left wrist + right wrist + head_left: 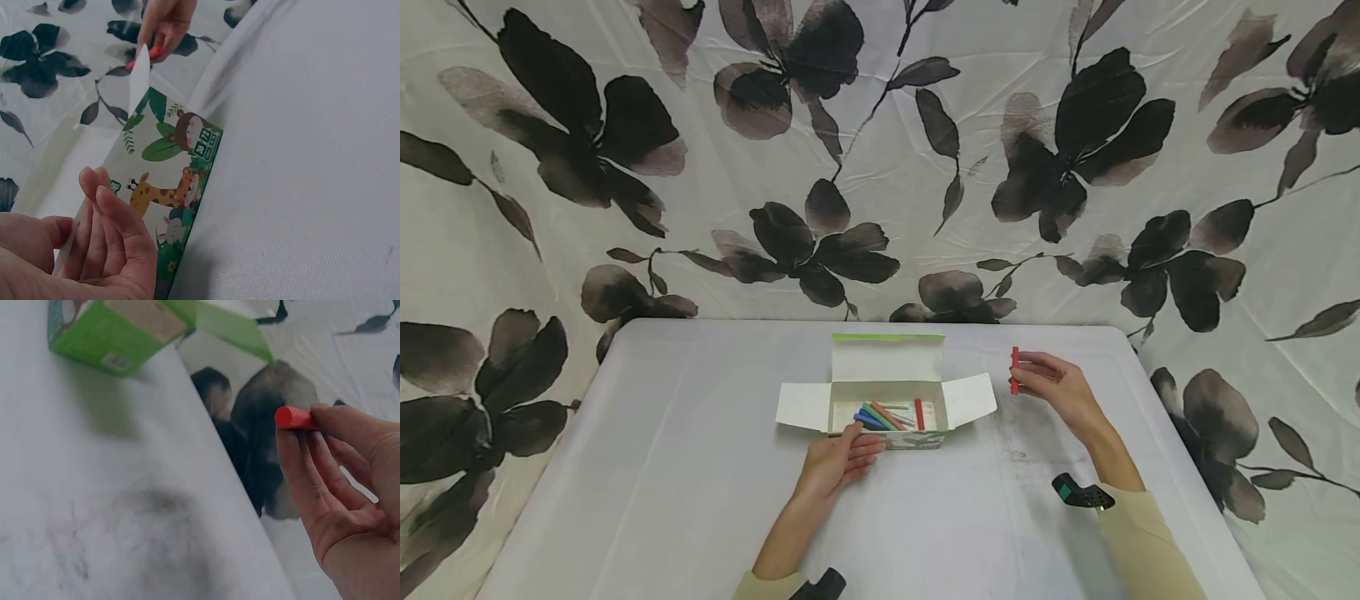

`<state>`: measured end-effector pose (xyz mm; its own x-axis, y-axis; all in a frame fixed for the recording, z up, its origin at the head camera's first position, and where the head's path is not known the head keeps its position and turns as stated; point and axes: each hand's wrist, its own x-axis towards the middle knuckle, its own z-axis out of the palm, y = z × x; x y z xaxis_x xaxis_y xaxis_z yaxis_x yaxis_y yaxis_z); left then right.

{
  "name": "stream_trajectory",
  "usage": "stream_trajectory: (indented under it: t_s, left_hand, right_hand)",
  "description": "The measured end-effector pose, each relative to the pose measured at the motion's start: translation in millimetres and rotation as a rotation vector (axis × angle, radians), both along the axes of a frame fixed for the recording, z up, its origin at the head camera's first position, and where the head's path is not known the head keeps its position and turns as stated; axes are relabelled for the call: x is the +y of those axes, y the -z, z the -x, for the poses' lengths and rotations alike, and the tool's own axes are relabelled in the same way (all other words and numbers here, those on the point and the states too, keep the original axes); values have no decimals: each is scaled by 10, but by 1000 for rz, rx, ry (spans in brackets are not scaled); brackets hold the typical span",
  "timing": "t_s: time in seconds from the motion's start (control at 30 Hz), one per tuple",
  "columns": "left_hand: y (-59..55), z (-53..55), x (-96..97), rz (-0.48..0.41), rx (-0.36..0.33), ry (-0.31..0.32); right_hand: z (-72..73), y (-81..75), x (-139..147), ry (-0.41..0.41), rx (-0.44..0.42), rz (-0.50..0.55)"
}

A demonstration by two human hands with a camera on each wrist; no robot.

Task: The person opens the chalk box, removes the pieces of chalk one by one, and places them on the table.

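My right hand (1052, 385) pinches a plain red crayon-like stick (1015, 371) between thumb and fingertips, out to the right of the box. In the right wrist view the flat round end of the red stick (286, 417) faces the camera. My left hand (838, 465) holds the front wall of an open cardboard box (917, 443), thumb at the top edge and fingers along the outside. Cartoon animals decorate that box front (165, 194) in the left wrist view. Inside lie several colored sticks (880, 417), blue, green and orange, and another red one (919, 414) apart at the right.
The box's side flaps (970, 400) spread outward and its lid (887, 360) stands up at the back. A white cloth covers the table (662, 475), with faint smudges to the right of the box. Behind it hangs a floral-printed curtain (925, 158).
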<state>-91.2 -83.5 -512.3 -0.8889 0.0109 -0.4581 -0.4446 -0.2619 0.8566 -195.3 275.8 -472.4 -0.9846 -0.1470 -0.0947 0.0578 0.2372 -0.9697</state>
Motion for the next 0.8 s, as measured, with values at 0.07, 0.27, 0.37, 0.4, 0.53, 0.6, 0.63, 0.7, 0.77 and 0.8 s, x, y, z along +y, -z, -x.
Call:
stream_trajectory:
  t_s: [0.07,0.27,0.37,0.4,0.53,0.6,0.63,0.7,0.77,0.8]
  left_hand:
    - [0,4,3,-2,0,-1]
    - [-12,-1,3,-3,1,-3]
    - [-16,-2,-2,-5,1,-3]
    - [-12,1,-3,-6,1,-2]
    - [-14,2,-3,-5,-3,-4]
    - [-14,3,0,-4,-3,-5]
    - [-15,2,1,-5,-2,-5]
    - [-11,3,1,-7,0,-3]
    - [-9,4,0,-9,5,-1]
    - [-8,4,-2,-9,6,0]
  right_hand:
    - [-18,51,52,19,-22,-22]
    - [-59,229,192,50,-82,-64]
    - [-78,329,231,65,-97,-86]
    - [-84,361,239,70,-100,-87]
    - [-104,489,253,65,-87,-87]
    - [-113,536,250,59,-72,-91]
    - [-115,557,248,55,-62,-108]
    - [-119,584,235,64,-45,-144]
    - [-122,599,215,81,-15,-204]
    - [-123,604,203,88,5,-245]
